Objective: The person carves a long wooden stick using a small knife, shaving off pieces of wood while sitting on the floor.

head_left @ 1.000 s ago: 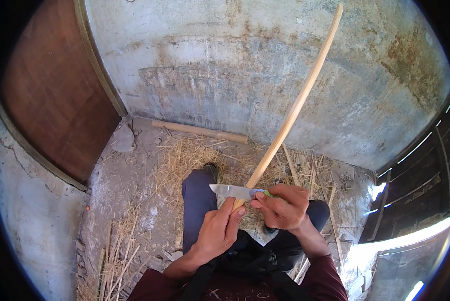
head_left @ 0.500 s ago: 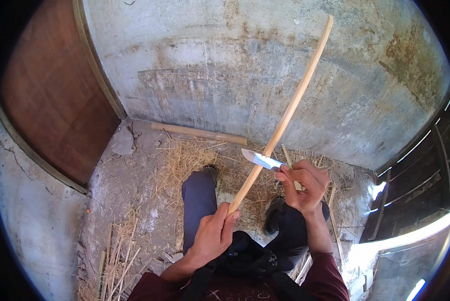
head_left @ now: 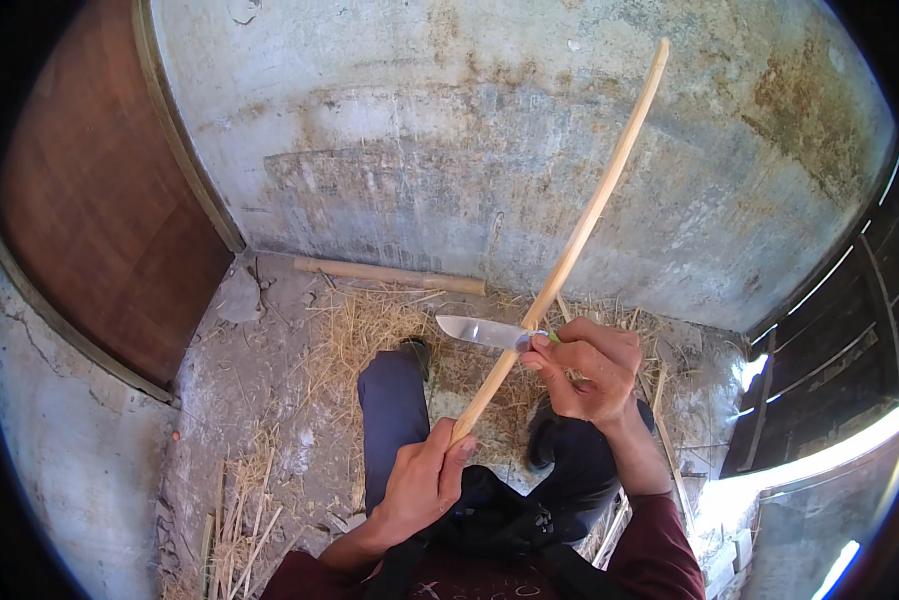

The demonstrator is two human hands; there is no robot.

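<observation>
A long, pale, peeled wooden stick [head_left: 599, 200] slants up and away to the right, its far end in front of the wall. My left hand [head_left: 424, 480] is closed around its near end. In my right hand [head_left: 594, 372] is a knife [head_left: 479, 332], pinched between thumb and fingers close to where blade and handle meet. A bit of green handle shows at the fingers. The shiny blade lies across the stick, its tip pointing left, a little way above my left hand. Most of the handle is hidden by my right hand.
A stained concrete wall [head_left: 369, 170] rises ahead, with a thick pole [head_left: 394, 275] lying along its foot. Straw and shavings [head_left: 369, 325] litter the floor around my legs. Split strips [head_left: 244, 530] lie at left. A brown door [head_left: 109, 200] stands left, dark boards [head_left: 819, 370] right.
The knife has shifted left across the stick and slightly toward me, with my right hand moving the same way. My left hand keeps its hold on the stick.
</observation>
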